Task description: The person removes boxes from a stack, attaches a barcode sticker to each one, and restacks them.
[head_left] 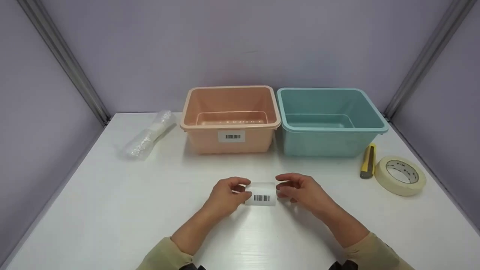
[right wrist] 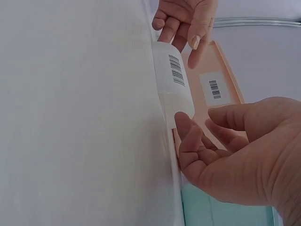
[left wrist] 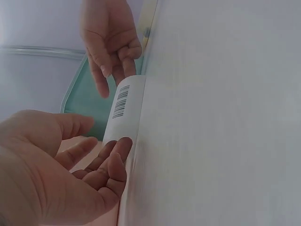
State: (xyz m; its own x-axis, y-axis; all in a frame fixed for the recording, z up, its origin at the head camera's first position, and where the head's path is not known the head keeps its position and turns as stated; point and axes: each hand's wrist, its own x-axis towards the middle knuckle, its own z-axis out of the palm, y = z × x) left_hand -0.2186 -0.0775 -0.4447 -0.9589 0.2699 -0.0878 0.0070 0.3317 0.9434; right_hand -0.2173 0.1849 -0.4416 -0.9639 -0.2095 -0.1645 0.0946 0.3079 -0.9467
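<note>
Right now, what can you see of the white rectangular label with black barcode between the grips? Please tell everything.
The white rectangular label looks like thin paper or film. Its black printed barcode faces up, in the half nearer the person. It curves over the flat white table; contact there is unclear. The left grip holds its left end; the right grip meets its right end, hold unclear.

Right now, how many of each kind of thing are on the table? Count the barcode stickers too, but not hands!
Bins: 2 (peach bin, teal bin)
Barcode stickers: 2
Bubble wrap roll: 1
Yellow cutter knife: 1
Tape roll: 1
Total: 7
</note>
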